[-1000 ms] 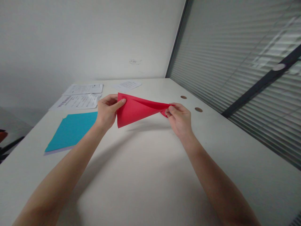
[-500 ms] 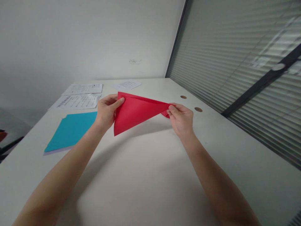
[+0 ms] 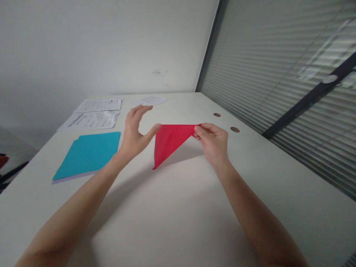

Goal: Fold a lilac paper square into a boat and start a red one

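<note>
A folded piece of red paper (image 3: 171, 141) is held above the white table, its pointed right end pinched between the thumb and fingers of my right hand (image 3: 213, 142). The paper's wide left side hangs down to a slightly curled lower corner. To the left of it, my left hand (image 3: 137, 129) is open, thumb and fingers spread wide. The left thumb tip is right by the paper's upper left corner; whether it touches I cannot tell. Part of the fold behind my right fingers is hidden.
Blue paper sheets (image 3: 90, 154) lie at the left on the white table (image 3: 178, 215), a pale purple sheet edging out beneath. Printed pages (image 3: 91, 119) and another printed sheet (image 3: 152, 100) lie farther back. Two round brown table inserts (image 3: 234, 129) sit near the right edge, by the window blinds (image 3: 278, 66).
My left hand has let go of the red paper and opened. The paper's left side has swung down and to the right, while my right hand keeps its pinch.
</note>
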`<state>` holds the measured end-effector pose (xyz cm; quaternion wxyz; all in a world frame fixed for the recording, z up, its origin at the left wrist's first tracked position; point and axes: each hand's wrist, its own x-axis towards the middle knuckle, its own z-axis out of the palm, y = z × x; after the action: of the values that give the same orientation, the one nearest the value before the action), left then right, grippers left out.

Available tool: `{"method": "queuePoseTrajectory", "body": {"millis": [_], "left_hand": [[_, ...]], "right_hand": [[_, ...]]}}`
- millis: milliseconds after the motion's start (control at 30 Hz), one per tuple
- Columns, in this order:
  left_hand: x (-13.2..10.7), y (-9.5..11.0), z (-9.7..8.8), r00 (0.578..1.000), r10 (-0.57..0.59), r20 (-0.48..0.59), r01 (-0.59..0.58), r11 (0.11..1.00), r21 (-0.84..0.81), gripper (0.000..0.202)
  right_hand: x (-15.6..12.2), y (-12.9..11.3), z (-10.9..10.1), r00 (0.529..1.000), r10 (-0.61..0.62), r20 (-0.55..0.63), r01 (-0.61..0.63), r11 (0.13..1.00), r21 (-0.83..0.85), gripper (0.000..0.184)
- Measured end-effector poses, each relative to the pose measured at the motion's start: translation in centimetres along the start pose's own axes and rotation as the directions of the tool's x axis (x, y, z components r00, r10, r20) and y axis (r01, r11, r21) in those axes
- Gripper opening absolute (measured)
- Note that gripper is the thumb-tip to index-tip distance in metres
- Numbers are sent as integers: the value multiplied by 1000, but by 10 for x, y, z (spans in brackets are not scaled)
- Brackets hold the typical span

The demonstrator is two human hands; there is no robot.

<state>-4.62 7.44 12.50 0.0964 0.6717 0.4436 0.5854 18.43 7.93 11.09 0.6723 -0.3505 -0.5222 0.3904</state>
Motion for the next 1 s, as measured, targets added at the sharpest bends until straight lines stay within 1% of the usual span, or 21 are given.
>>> {"method": "queuePoseTrajectory", "body": {"millis": [67,133,200,267,333,400,467,500,533,567,633,667,733,800,867,933,1000], "left_hand": [[-3,14,2,988,75,133,-82,995,48,52],[-5,23,5,966,89,243,-104,993,50,48],[-5,26,7,931,84,355,-104,994,36,35],[-3,26,9,899,80,431,-100,995,24,21],[-2,25,9,882,82,464,-78,997,-28,16],[-3,24,9,862,56,504,15,991,-136,20],[-5,23,10,806,-10,591,188,952,-241,22],[-7,22,12,777,-50,628,279,921,-273,21],[-9,21,14,756,-90,648,358,886,-295,20],[-10,20,16,757,-132,640,415,854,-315,21],[-13,17,20,798,-220,561,472,807,-355,24],[-14,16,21,805,-244,540,488,790,-371,26],[-15,15,23,810,-266,522,509,761,-402,27],[-14,15,23,820,-266,507,514,731,-448,27],[-13,14,22,833,-265,485,512,702,-495,26],[-13,14,20,830,-266,490,524,673,-522,25],[-13,14,19,811,-276,516,555,640,-531,24]], "right_hand": [[-3,-4,5,999,-7,40,8,1000,-22,21],[-5,-9,9,997,-17,69,18,1000,-23,21],[-6,-14,12,995,-28,99,29,999,-14,20],[-7,-18,14,991,-40,126,40,999,3,19],[-8,-20,15,989,-45,143,44,999,8,18],[-9,-22,16,987,-34,155,36,999,-12,21],[-9,-22,16,985,-14,173,23,998,-51,24],[-9,-22,16,982,4,191,10,997,-70,25],[-9,-21,16,975,30,220,-10,996,-88,27],[-9,-21,15,966,62,252,-35,994,-107,31],[-8,-18,12,937,142,320,-97,983,-153,40],[-7,-16,10,922,179,344,-123,976,-179,39],[-7,-12,7,899,233,370,-158,962,-223,27],[-7,-10,4,882,260,394,-169,953,-251,20],[-8,-9,3,862,280,423,-177,947,-267,18],[-9,-9,3,835,319,449,-208,938,-279,18],[-10,-11,4,805,365,469,-258,926,-276,18]]}}
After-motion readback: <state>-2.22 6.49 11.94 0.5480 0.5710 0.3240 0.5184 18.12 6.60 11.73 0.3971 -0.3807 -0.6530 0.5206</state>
